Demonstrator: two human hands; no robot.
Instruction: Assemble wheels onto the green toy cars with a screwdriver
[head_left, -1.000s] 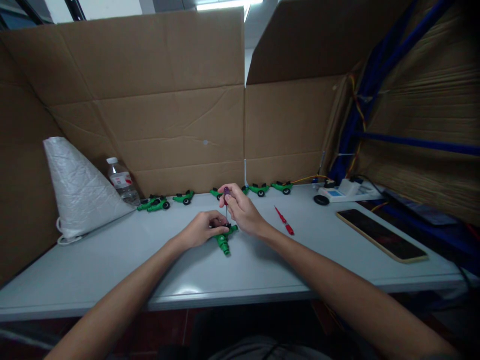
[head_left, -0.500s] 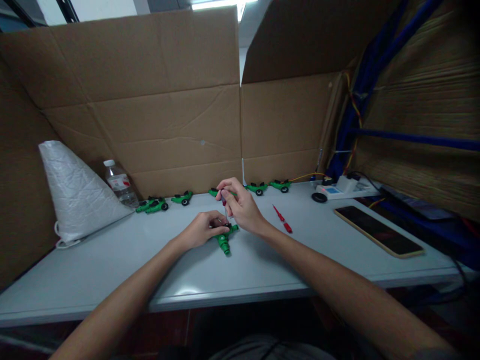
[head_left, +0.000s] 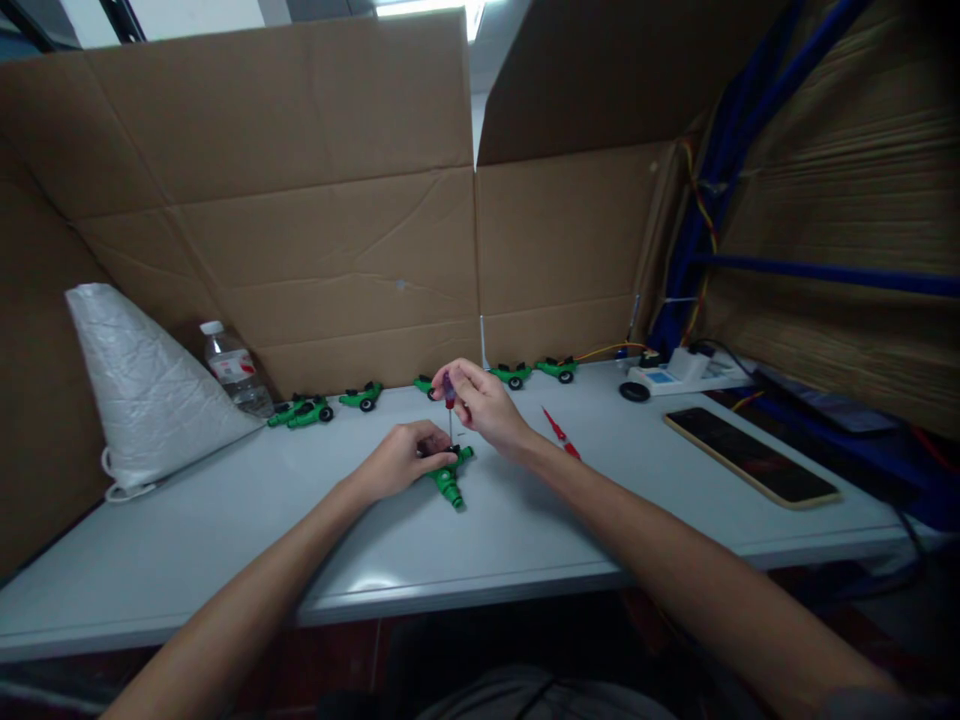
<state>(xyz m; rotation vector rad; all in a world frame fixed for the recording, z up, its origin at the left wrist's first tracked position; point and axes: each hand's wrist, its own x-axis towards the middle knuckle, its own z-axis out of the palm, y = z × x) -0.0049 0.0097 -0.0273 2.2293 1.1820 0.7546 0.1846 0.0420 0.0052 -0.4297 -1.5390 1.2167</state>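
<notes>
A green toy car (head_left: 450, 482) lies on the grey table (head_left: 225, 520) near the middle. My left hand (head_left: 401, 460) is closed on its rear end and pins it down. My right hand (head_left: 484, 405) pinches the dark purple handle of a small screwdriver (head_left: 448, 392), which stands upright with its tip down on the car. A red screwdriver (head_left: 561, 434) lies on the table just right of my right wrist, partly hidden by my arm.
Several green toy cars (head_left: 360, 396) line the back edge against the cardboard wall (head_left: 300, 220). A white bag (head_left: 142, 385) and a water bottle (head_left: 229, 370) stand at back left. A phone (head_left: 750, 458) and a white device with cables (head_left: 675, 372) lie at right.
My right hand's fingers have shifted round the screwdriver handle, as if turning it. The view has drifted a little; the left hand and the car have stayed put.
</notes>
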